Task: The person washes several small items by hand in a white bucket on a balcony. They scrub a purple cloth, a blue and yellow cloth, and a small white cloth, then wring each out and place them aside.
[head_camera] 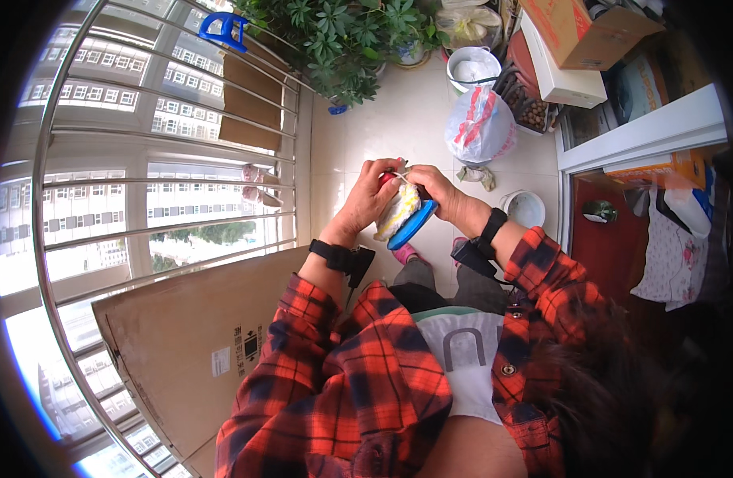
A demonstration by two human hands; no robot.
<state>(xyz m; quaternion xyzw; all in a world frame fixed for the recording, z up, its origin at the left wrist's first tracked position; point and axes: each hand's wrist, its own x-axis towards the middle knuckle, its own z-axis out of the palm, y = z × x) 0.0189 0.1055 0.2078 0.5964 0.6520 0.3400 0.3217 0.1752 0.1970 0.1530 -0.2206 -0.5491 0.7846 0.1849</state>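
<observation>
My left hand (pixel 369 194) grips a small red item (pixel 388 177) between thumb and fingers; its kind is unclear. Close on its right, my right hand (pixel 435 188) has its fingers curled at a thin white cord (pixel 400 175) beside the red item. Below and between both hands is a white and yellow fluffy, knitted-looking piece (pixel 400 209). Against its lower right side lies a flat blue piece (pixel 413 225), close to my right palm. The fingertips partly hide where the cord and these pieces meet.
Metal window bars (pixel 169 131) and a large cardboard box (pixel 181 334) stand at left. Leafy plants (pixel 336 42) are at the top. A tied plastic bag (pixel 480 125), a white bucket (pixel 474 67), a grey rag (pixel 477 177) and a white basin (pixel 523 209) stand or lie on the tiled floor.
</observation>
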